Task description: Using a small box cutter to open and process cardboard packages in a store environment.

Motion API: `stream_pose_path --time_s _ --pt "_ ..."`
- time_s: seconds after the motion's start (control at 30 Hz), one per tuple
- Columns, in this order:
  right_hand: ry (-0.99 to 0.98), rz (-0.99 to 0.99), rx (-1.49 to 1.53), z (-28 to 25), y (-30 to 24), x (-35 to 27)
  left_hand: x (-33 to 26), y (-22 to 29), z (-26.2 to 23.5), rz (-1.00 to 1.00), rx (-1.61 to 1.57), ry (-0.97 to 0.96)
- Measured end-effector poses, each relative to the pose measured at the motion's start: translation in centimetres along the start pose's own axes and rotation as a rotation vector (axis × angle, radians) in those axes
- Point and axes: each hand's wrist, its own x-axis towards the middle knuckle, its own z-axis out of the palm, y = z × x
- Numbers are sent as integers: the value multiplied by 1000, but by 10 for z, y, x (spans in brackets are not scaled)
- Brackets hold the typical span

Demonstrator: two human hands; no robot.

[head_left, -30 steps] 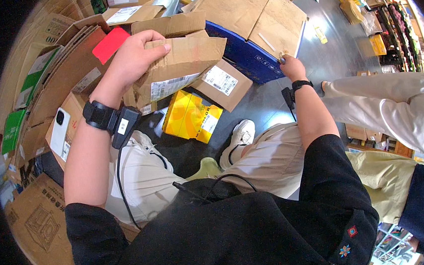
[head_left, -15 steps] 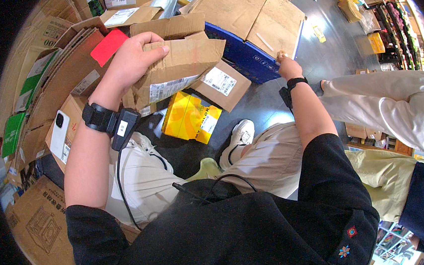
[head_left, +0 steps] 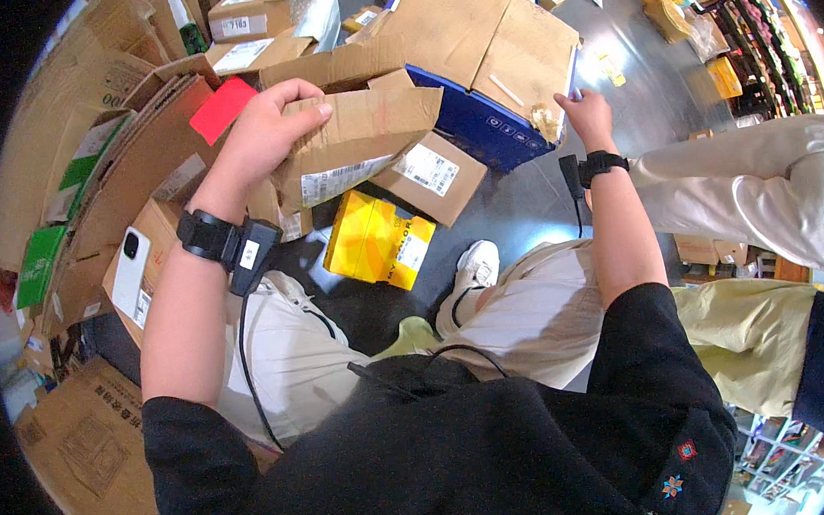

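Left hand (head_left: 262,139) clamps torn brown cardboard box flap (head_left: 354,141); right hand (head_left: 587,116) touches flattened cardboard sheet (head_left: 512,51), its grip hidden, state unclear.

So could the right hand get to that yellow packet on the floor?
Probably yes. The yellow packet lies uncovered on the floor in front of the knees, with nothing on top of it. The right hand is up at the blue box's cardboard flap, so it would have to let go and come down first.
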Motion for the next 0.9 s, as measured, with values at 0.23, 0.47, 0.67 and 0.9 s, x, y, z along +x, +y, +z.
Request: stream_pose_path --time_s 0.23,0.47,0.67,0.9 --pt "118 -216 266 -77 -100 -58 2 1 6 -4 -475 -98" --pt "-313 -620 739 -84 -148 -136 0 8 21 49 -470 -96" --pt "-205 -656 542 -71 -140 -134 -1 12 17 221 -177 -145" --pt "-176 -920 650 -66 -139 -133 1 20 23 174 -18 -212"
